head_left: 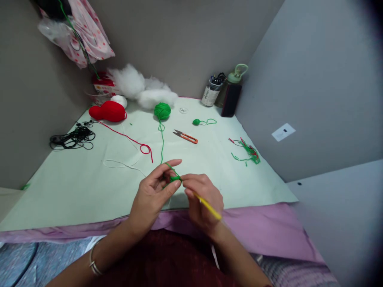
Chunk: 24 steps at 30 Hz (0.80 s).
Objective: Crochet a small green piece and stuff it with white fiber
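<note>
Between the thumb and fingers of my left hand is a small piece of green crochet. Green yarn passes over the left index finger and runs back to a green yarn ball. My right hand is closed around a crochet hook with a yellow handle. The hook's tip meets the crochet piece, but the fingers hide most of it. Beyond my hands lie orange thread snips and a small green ball with a yarn tail.
Red yarn, white stuffing and a tangle of black cord are at the back left. A pen cup, a green-lidded bottle and a dark phone stand at the back right. Yarn scraps lie right.
</note>
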Each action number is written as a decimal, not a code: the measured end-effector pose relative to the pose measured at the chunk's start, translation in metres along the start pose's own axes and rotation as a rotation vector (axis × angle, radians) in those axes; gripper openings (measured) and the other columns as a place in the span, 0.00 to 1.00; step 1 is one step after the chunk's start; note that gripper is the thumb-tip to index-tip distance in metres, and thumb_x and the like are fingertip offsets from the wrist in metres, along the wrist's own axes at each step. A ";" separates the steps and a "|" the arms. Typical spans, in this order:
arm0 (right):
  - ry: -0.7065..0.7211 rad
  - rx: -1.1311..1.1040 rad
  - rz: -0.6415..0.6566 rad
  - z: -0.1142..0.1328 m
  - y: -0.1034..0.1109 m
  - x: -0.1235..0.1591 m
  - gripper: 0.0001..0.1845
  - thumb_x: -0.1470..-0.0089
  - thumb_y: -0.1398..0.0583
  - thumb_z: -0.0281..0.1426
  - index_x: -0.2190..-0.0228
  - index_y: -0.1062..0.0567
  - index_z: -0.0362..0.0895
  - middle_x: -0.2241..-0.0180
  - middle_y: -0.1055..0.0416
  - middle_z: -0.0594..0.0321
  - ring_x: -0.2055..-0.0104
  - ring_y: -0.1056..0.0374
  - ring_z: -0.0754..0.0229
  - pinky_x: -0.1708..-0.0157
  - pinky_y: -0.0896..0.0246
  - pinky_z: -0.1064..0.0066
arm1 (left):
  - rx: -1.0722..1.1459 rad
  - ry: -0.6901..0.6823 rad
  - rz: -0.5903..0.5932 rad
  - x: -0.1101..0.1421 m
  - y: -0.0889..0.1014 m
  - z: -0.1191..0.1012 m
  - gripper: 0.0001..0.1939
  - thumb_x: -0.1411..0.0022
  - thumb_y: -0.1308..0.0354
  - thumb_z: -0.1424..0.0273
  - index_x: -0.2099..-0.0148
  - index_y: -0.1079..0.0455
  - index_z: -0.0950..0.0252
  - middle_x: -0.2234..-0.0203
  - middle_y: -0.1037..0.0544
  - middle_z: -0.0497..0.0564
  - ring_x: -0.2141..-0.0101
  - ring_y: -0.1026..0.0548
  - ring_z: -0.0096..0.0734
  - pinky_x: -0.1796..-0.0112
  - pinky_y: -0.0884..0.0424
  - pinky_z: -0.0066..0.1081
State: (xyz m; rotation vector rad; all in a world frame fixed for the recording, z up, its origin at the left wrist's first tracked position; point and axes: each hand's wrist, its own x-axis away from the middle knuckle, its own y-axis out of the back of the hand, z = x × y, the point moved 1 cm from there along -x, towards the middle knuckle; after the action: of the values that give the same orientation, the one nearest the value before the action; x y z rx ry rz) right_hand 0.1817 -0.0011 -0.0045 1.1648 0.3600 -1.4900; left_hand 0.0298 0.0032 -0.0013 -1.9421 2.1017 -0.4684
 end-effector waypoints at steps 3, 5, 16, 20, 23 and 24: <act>0.102 0.168 0.008 -0.001 -0.002 0.005 0.22 0.35 0.38 0.22 0.45 0.22 0.53 0.56 0.18 0.57 0.56 0.21 0.54 0.62 0.23 0.63 | 0.167 0.117 -0.009 0.001 -0.006 -0.002 0.22 0.39 0.26 0.68 0.43 0.19 0.55 0.65 0.25 0.46 0.62 0.26 0.26 0.57 0.28 0.23; 0.031 0.117 -0.030 -0.002 -0.002 0.005 0.22 0.35 0.38 0.22 0.45 0.21 0.55 0.56 0.19 0.58 0.56 0.21 0.54 0.60 0.22 0.62 | 0.299 0.275 0.035 -0.002 -0.007 -0.005 0.21 0.40 0.26 0.68 0.45 0.18 0.61 0.65 0.24 0.49 0.62 0.25 0.28 0.57 0.26 0.25; -0.398 -0.474 -0.138 -0.007 -0.004 -0.011 0.08 0.32 0.38 0.31 0.60 0.17 0.50 0.63 0.18 0.60 0.59 0.22 0.55 0.62 0.25 0.63 | 0.132 0.138 0.061 -0.004 -0.006 -0.008 0.16 0.40 0.26 0.69 0.49 0.15 0.55 0.63 0.20 0.47 0.59 0.25 0.28 0.53 0.30 0.25; -0.274 -0.291 -0.078 -0.003 -0.006 -0.005 0.13 0.33 0.39 0.24 0.54 0.17 0.52 0.61 0.19 0.60 0.59 0.22 0.57 0.61 0.24 0.63 | 0.125 0.118 -0.018 -0.004 -0.006 -0.005 0.22 0.41 0.25 0.69 0.43 0.18 0.54 0.65 0.21 0.46 0.60 0.26 0.27 0.53 0.31 0.25; -0.082 -0.068 -0.034 -0.002 -0.006 -0.001 0.19 0.36 0.37 0.21 0.50 0.17 0.53 0.55 0.19 0.57 0.56 0.22 0.55 0.59 0.24 0.63 | 0.273 0.249 -0.008 -0.005 -0.007 -0.004 0.22 0.41 0.26 0.69 0.44 0.18 0.58 0.63 0.19 0.48 0.59 0.24 0.28 0.54 0.29 0.25; -0.055 -0.043 -0.038 -0.003 -0.005 -0.001 0.20 0.37 0.37 0.21 0.49 0.17 0.54 0.55 0.19 0.56 0.55 0.22 0.55 0.59 0.24 0.63 | 0.324 0.307 0.018 -0.006 -0.006 -0.004 0.20 0.40 0.26 0.69 0.46 0.17 0.60 0.61 0.18 0.50 0.58 0.23 0.29 0.54 0.28 0.26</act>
State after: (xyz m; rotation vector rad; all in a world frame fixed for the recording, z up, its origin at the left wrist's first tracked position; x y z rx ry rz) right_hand 0.1782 0.0028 -0.0072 1.0861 0.3765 -1.5368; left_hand 0.0346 0.0089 0.0045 -1.7515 2.0497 -1.0900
